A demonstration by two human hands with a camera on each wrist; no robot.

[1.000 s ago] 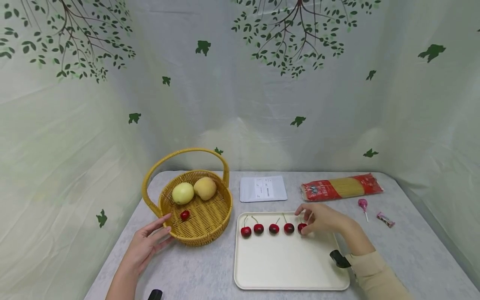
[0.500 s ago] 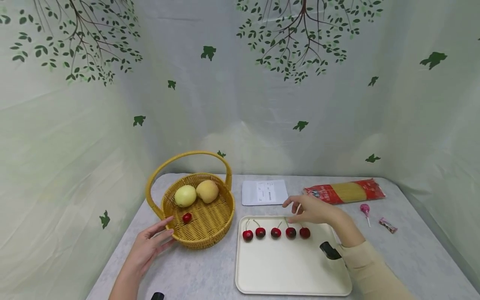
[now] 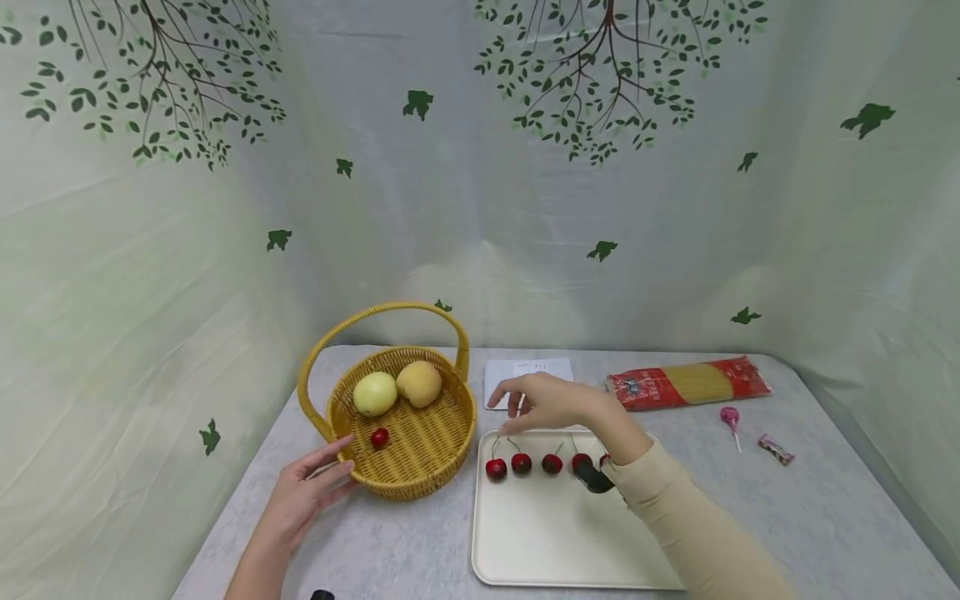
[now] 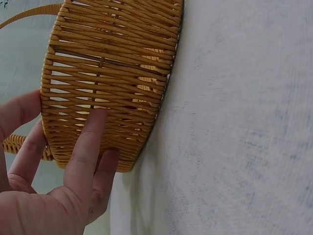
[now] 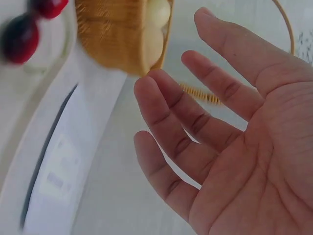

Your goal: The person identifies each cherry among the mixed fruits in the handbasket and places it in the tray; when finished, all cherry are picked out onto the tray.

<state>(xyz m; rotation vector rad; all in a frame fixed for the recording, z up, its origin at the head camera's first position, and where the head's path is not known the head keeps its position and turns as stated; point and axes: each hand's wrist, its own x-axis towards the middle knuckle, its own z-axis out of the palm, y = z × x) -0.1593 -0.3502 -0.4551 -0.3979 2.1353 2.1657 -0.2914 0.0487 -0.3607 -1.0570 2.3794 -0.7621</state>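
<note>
My left hand [image 3: 300, 496] touches the near left side of a yellow wicker basket [image 3: 420, 437], its fingers extended against the weave [image 4: 107, 83] in the left wrist view. In the basket lie a pale green round fruit [image 3: 375, 393], a yellow peach-like fruit [image 3: 419, 383] and one cherry [image 3: 380, 437]. Several stemmed cherries [image 3: 521, 463] form a row along the far side of a cream tray [image 3: 562, 533]. Above the tray's far edge hovers my right hand [image 3: 551, 400], fingers loosely bent and holding nothing. Its forearm partly hides the rightmost cherries.
Behind the tray lies a white labelled packet [image 3: 502, 373], partly covered by the right hand. A red-ended pack of noodles [image 3: 690, 383] is at the back right. Closer in are a pink lollipop [image 3: 730, 417] and a small wrapped candy [image 3: 776, 450]. A leaf-print curtain surrounds the table.
My right hand has left the rightmost cherry and moved left across the row toward the basket. The basket and my left hand have shifted slightly right.
</note>
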